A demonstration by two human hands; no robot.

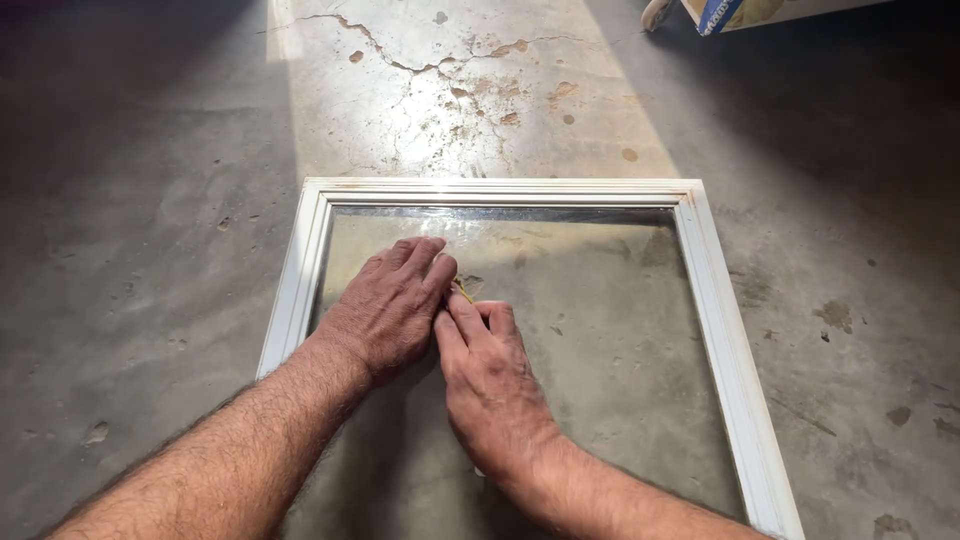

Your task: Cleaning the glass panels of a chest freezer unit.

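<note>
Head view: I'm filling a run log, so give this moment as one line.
left hand: flat on glass pane | right hand: pressing small yellowish object | white frame: lying on concrete floor

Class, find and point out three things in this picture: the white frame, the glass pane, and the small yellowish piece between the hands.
white frame (715,290), head view, right rail.
glass pane (610,330), head view, bare middle.
small yellowish piece (463,290), head view, exposed tip.

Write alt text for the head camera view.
Two bare hands, left hand and right hand, press side by side on the glass pane of a white frame lying flat on a cracked concrete floor, pinching a small yellowish object between them.
</note>
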